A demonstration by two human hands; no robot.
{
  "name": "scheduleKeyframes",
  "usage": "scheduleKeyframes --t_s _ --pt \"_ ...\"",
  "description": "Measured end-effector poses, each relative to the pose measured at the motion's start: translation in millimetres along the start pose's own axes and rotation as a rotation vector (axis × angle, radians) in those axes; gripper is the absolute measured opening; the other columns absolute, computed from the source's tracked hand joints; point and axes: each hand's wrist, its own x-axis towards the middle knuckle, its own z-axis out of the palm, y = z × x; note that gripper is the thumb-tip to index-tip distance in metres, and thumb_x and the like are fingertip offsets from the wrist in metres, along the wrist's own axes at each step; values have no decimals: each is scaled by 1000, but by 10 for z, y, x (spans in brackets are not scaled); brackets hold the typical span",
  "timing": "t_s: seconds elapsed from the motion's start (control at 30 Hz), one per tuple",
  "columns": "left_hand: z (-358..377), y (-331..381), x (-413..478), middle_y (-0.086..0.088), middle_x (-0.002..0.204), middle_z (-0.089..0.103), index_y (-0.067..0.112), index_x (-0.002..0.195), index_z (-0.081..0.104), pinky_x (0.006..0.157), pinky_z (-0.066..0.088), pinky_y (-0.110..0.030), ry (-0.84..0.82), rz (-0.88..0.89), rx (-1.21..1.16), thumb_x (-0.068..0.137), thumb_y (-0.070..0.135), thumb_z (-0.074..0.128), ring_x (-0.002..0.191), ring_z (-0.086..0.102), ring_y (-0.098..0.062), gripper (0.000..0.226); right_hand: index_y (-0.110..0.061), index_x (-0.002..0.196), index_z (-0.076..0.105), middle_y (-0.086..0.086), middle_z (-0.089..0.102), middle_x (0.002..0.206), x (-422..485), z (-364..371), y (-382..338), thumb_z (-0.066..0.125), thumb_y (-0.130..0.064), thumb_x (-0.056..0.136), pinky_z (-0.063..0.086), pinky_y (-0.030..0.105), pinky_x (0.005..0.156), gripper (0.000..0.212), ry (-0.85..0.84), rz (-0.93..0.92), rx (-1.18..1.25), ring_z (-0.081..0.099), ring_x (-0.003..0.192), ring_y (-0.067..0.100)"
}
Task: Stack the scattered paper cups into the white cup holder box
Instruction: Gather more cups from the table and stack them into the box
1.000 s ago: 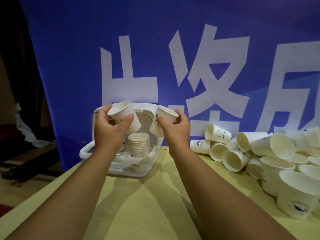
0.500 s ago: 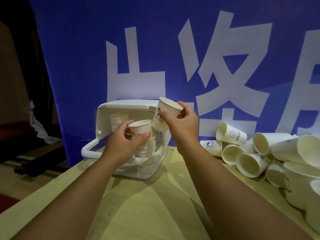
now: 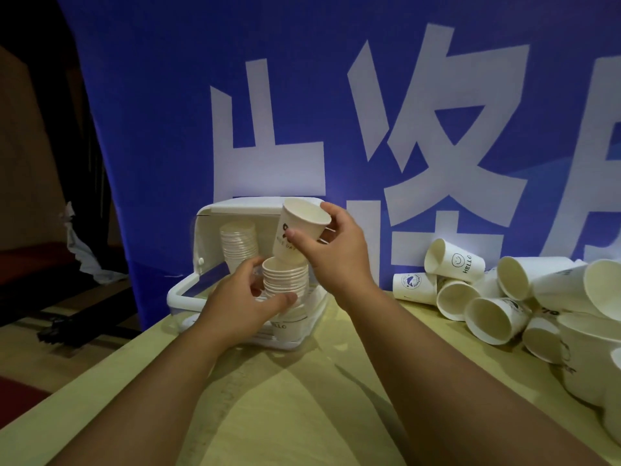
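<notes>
Cup (image 3: 286,217) near upright (mouth up), base down.

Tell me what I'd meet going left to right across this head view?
Crumpled white cloth → boxed stack of cups → cup held by the right hand → smiley HELLO cup → large tipped cup.

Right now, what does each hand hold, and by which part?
The right hand holds a cup by its side wall, below the rim. The left hand grips the stack by its sides.
</notes>
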Motion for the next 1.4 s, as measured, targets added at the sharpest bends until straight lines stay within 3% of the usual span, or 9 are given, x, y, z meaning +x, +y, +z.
scheduleKeyframes --t_s 0.1,0.2,0.37,0.63,0.83,0.97,1.07,1.23,1.4 --pt "-3 11 -9 21 108 70 45 118 60 92 57 -39 -6 -13 50 78 61 79 103 65 -4 48 -30 141 50 -13 61 123 -52 28 20 88 -35 76 57 29 92 76 -94 22 -49 60 113 11" --pt "-22 12 -18 25 99 68 49 102 59 86 55 -34 -21 -6 86 78 63 79 97 64 -2 34 -30 144 47 -13 56 125 -98 19 20 86 -40 78 52 28 93 77 -172 52 -94 56 116 10" --pt "-33 -16 -23 24 102 67 50 114 54 86 57 -34 -34 12 121 80 60 79 98 64 -2 43 -24 142 55 -9 62 121 -91 27 27 63 -53 93 51 35 98 58 -132 99 -223 60 117 14" --pt "-64 -31 -25 20 105 71 51 115 55 87 60 -41 -55 1 114 79 60 77 96 68 -5 43 -21 137 61 -1 69 125 -95 -7 172 58 -52 97 51 29 86 51 -243 91 -463 59 102 11" --pt "-56 71 -59 9 129 55 37 145 35 99 52 -47 66 -6 -9 81 47 83 118 56 -18 81 -25 132 63 -3 67 127 -217 -99 65 58 -57 95 54 38 96 49 -182 191 -367 63 113 17" --pt "18 243 -129 4 118 54 32 125 46 85 52 -42 272 148 48 81 37 85 106 54 -20 59 -18 101 73 -3 72 96 -318 -387 -45 59 -42 98 52 31 78 29 -100 228 -401 66 90 15" --pt "105 419 -211 3 96 59 26 102 57 72 53 -40 318 242 23 83 25 81 87 57 -22 31 -14 86 72 3 73 84 -436 -684 -102 60 -34 98 59 42 82 27 -59 262 -469 69 83 22" --pt "428 738 -374 6 63 59 25 67 57 60 48 -37 173 361 61 80 16 77 63 56 -16 26 -10 86 71 8 72 82 -705 -1242 -236 60 -29 99 58 40 77 25 27 275 -565 68 80 24" --pt "808 1160 -622 8 65 64 27 71 62 66 55 -39 -96 340 89 79 29 73 65 60 -13 14 -18 84 71 -3 67 80 -991 -1756 -450 62 -30 97 61 42 79 20 100 260 -650 67 78 18"
